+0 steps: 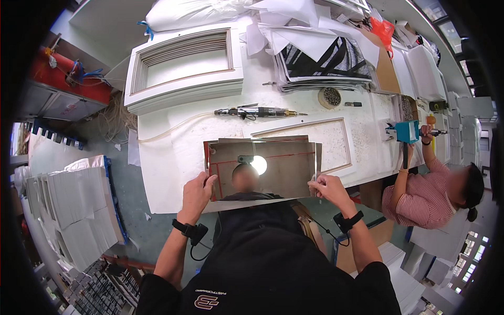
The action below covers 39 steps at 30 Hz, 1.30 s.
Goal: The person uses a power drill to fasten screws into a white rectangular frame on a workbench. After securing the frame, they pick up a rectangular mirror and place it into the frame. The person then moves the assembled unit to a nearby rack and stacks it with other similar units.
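Observation:
A rectangular mirror (pixel 289 178) with bright edges is held up in front of me over the near edge of the table, reflecting a round light. My left hand (pixel 198 190) pinches its left edge near the lower corner. Opposite it, the fingers of my right hand (pixel 331 190) close on the right edge. Behind and partly covered by the mirror, a white frame (pixel 348 164) with a thin brown inner edge lies flat on the table. Beyond the mirror rests a power screwdriver (pixel 257 112) with a pale hose, its bit pointing right.
A stack of white frames (pixel 186 100) stands at the back left, beside dark sheets (pixel 325 60) under loose white paper. A round tub of small metal pieces (pixel 330 97) sits right of centre. At far right, a co-worker (pixel 425 197) handles a tool near a teal box (pixel 407 132).

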Available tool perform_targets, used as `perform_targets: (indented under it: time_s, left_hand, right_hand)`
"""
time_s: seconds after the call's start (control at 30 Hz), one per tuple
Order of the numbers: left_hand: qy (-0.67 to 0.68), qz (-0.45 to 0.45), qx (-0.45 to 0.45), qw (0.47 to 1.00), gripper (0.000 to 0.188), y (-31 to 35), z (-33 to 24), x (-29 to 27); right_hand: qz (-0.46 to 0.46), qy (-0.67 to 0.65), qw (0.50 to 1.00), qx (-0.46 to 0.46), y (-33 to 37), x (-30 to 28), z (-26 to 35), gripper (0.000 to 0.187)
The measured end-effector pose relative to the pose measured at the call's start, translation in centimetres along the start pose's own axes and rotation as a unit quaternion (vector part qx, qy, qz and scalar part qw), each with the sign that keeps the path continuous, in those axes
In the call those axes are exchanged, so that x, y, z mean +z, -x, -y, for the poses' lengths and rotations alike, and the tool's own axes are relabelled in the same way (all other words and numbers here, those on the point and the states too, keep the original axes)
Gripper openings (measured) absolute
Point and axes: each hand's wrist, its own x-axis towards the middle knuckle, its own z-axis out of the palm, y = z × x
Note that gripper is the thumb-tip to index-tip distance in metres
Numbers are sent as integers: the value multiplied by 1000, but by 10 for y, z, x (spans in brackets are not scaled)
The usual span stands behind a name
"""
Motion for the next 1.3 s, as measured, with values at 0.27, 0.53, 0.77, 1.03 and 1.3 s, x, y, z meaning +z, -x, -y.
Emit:
perform_targets:
  time_s: [0.27, 0.53, 0.77, 1.03, 1.3]
  left_hand:
    - [-76, 8, 12, 997, 37, -6, -8, -4]
    - [127, -130, -73, 981, 53, -11, 29, 18]
    - [169, 22, -109, 979, 59, -32, 32, 38]
    - [149, -63, -138, 977, 52, -30, 8, 49]
    - [324, -74, -201, 921, 49, -24, 6, 74]
  right_hand:
    - [-65, 63, 995, -44, -19, -2, -10, 36]
    - [-155, -305, 938, -57, -62, 25, -33, 56]
    - [-96, -336, 937, -10, -69, 29, -4, 34]
    - [-119, -272, 955, -12, -80, 38, 6, 36]
    - [-107, -334, 936, -20, -87, 37, 14, 39]
